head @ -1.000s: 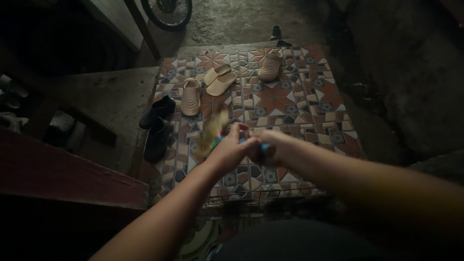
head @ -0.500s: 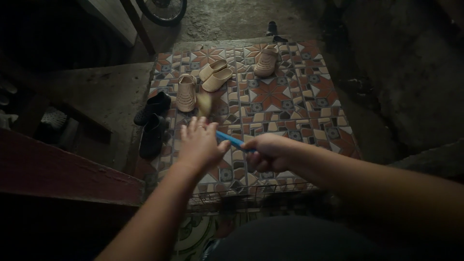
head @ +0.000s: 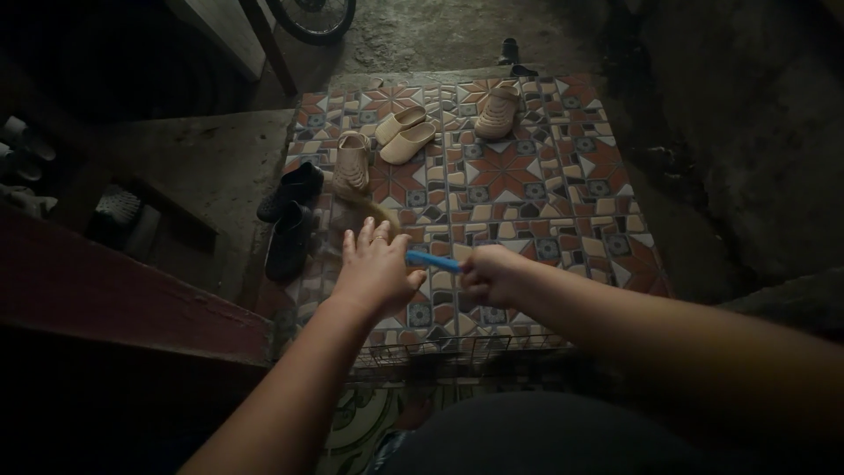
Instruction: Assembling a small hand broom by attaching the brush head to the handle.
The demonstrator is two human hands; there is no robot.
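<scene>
The right hand (head: pixel 492 274) was closed in a fist around one end of a slim blue stick-like object (head: pixel 432 260), too small and dim to identify, whose other end reached across to the left hand (head: pixel 376 268). That hand was spread flat, fingers apart and gripping nothing, its thumb side just touching the blue tip; a ring showed on one finger. Both hands hung above a patterned tile floor (head: pixel 563 185) of orange, white and grey stars. On the tiles lay a pair of pale slip-on clogs (head: pixel 404 135), a tan shoe (head: pixel 498 110) near the far edge and another tan shoe (head: pixel 352 164) nearer the left hand. Two black shoes (head: pixel 288 215) sat at the tiles' left border, where bare concrete (head: pixel 202 167) began. A dark red ledge (head: pixel 114 299) ran along the left. Rough dark ground (head: pixel 747 149) bounded the right side, and part of a wheel (head: pixel 312 16) showed at the top. The tiles' right half lay open.
</scene>
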